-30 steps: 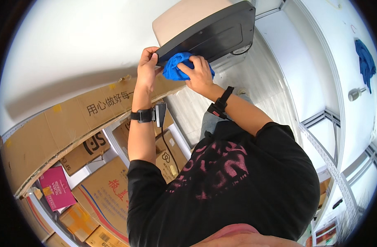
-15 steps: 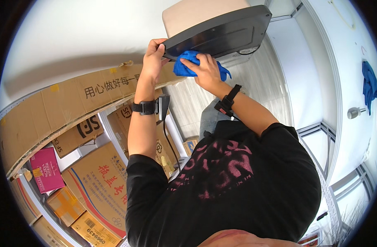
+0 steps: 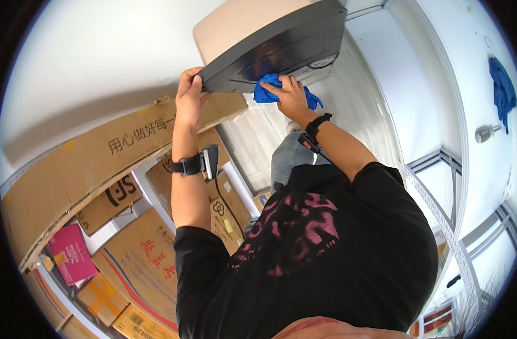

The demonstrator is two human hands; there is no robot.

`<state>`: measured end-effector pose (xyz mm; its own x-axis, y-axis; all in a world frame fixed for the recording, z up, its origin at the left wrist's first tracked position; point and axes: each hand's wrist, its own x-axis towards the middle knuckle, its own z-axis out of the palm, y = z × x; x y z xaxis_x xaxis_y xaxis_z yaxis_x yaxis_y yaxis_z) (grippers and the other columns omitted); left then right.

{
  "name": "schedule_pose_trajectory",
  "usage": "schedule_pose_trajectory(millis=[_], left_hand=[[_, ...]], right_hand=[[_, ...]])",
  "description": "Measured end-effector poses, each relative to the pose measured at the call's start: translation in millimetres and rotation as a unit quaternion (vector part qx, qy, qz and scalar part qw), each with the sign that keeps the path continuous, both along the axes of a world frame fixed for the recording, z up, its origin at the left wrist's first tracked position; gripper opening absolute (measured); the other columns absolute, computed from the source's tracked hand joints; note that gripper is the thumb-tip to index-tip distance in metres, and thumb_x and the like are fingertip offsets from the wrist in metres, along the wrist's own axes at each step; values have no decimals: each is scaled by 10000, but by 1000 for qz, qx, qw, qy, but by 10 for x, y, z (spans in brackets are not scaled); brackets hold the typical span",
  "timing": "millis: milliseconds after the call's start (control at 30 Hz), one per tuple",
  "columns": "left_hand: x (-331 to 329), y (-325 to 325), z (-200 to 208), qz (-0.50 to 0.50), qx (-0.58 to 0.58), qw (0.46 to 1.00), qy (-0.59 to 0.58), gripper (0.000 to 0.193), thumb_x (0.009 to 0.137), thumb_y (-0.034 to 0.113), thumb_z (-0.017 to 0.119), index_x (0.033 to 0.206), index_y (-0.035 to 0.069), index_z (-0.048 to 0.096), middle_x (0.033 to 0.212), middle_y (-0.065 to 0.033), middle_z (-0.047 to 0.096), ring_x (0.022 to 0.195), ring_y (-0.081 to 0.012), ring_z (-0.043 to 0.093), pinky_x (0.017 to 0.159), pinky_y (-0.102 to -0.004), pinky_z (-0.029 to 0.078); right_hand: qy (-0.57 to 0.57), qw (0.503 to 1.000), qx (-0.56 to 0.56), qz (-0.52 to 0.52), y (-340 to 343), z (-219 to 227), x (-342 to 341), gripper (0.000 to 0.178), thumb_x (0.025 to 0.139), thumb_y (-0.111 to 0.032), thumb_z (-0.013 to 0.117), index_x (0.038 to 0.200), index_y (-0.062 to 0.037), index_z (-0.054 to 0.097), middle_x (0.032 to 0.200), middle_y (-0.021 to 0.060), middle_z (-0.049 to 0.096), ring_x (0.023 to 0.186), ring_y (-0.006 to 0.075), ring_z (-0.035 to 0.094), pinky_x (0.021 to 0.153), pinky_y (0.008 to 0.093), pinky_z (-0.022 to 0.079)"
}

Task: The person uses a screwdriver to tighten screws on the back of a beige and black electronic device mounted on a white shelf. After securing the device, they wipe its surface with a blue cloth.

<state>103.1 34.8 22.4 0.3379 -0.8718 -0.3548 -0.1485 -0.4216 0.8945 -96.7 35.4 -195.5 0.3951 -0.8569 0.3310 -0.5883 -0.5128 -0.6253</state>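
Note:
A dark grey, glossy panel [image 3: 236, 70] with a beige, box-like body [image 3: 230, 25] behind it stands tilted at the top of the view. I cannot make out what kind of appliance it is. The fingers of my left hand [image 3: 189, 99] are wrapped round the panel's left corner, thumb on the front side. A bunched blue cloth [image 3: 265, 93] is in my right hand [image 3: 294, 100], held against the panel's lower edge near its middle. One end of the cloth hangs out past my fingers on the right. Black straps circle both wrists.
A long cardboard box [image 3: 72, 164] lies at the left along the white wall. Below it, a shelf holds several cartons [image 3: 137, 254] and a pink box [image 3: 72, 254]. At the right, a blue cloth [image 3: 502, 93] hangs on a white surface beside a metallic knob [image 3: 485, 134].
The panel and its beige body have shifted left, and my left hand has gone left and slightly down with the corner. My right hand and the cloth have moved a little right along the panel.

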Motion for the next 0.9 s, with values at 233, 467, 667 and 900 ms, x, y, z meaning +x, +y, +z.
schedule_pose_trajectory(millis=[233, 467, 667, 900], left_hand=[[51, -13, -44, 1, -17, 999, 30, 197, 1020, 178, 389, 1160, 138, 522, 1114, -2, 556, 1019, -119, 524, 919, -371, 450], [81, -23, -51, 5, -11, 1000, 20, 202, 1021, 181, 377, 1166, 126, 506, 1125, -10, 541, 1021, -130, 526, 955, -397, 439], [67, -33, -31, 0, -9, 1000, 12, 205, 1025, 177, 364, 1175, 124, 494, 1147, -20, 537, 1049, -144, 521, 964, -414, 433], [75, -49, -51, 3, -21, 1000, 1, 209, 1029, 173, 351, 1178, 123, 489, 1153, -24, 529, 1047, -143, 520, 946, -406, 444]], right_hand=[[-14, 996, -20, -90, -199, -99, -459, 632, 683, 26, 628, 1187, -353, 669, 1038, 78, 506, 946, 294, 488, 770, 415, 424], [-62, 978, -2, -200, -418, -110, -940, 722, 603, 72, 648, 1217, -308, 651, 1107, 159, 533, 1033, 364, 514, 842, 443, 450], [-129, 961, -22, -244, -487, -51, -954, 721, 592, 62, 641, 1232, -269, 644, 1103, 183, 513, 1010, 381, 508, 856, 449, 450], [-246, 933, -86, -249, -571, 864, -591, 716, 586, 65, 640, 1234, -239, 644, 1069, 205, 491, 978, 397, 498, 869, 446, 448]])
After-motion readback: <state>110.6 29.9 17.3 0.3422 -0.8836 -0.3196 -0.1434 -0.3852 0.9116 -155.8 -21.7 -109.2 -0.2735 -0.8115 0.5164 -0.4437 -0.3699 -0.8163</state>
